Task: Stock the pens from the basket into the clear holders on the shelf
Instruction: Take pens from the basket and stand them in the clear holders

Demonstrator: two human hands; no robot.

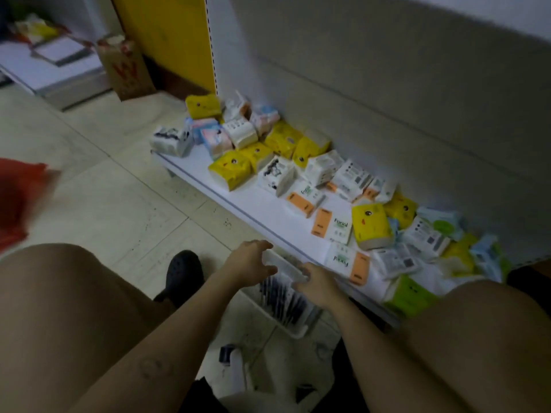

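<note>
A crouching person reaches both hands toward a white basket (298, 331) on the floor, set against the front edge of the low shelf (253, 201), between the knees. Dark pens (283, 298) lie packed inside it. Across the basket's far end sits a clear holder (283, 267), or what looks like one through the blur. The left hand (250, 263) hovers at its left end, fingers spread wide and bent, gripping nothing that can be seen. The right hand (316, 285) rests at its right end; whether its fingers grip the plastic cannot be told.

The work appears to be at the pick-up stage, with no pen yet in hand. The next move likely calls for a two-handed grip on the clear piece, or lifting a bunch of pens clear of the basket wall.

Tissue packs (371, 226) in yellow, white and orange sprawl over the shelf, leaving little bare board for a holder. A black clog (183, 271) stands just left of the basket, a red bag (18, 201) far left, and a brown paper bag (126, 71) beyond.
</note>
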